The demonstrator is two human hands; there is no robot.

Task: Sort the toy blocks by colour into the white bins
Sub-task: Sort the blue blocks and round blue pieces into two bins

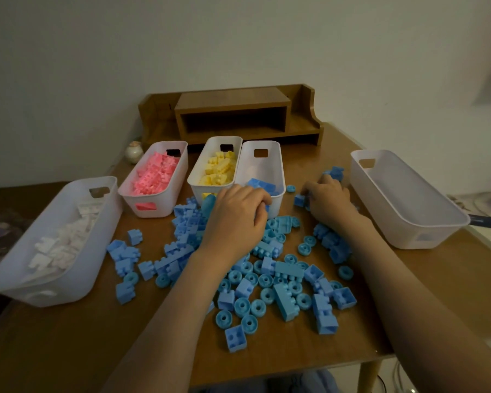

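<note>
Several blue blocks and wheels [275, 276] lie scattered over the middle of the wooden table [68, 336]. My left hand [236, 214] is curled over blue blocks at the near end of the bin with blue blocks [262, 168]. My right hand [328, 202] reaches into blue blocks to the right of that bin, fingers curled; a blue block [298, 200] sits at its fingertips. White bins hold white blocks [60, 242], pink blocks [156, 174] and yellow blocks [219, 168]. Whether either hand holds a block is hidden.
An empty white bin [403, 199] stands at the right, close to the table's edge. A wooden desk shelf [233, 114] sits at the back against the wall. A small round jar [133, 151] is at the back left.
</note>
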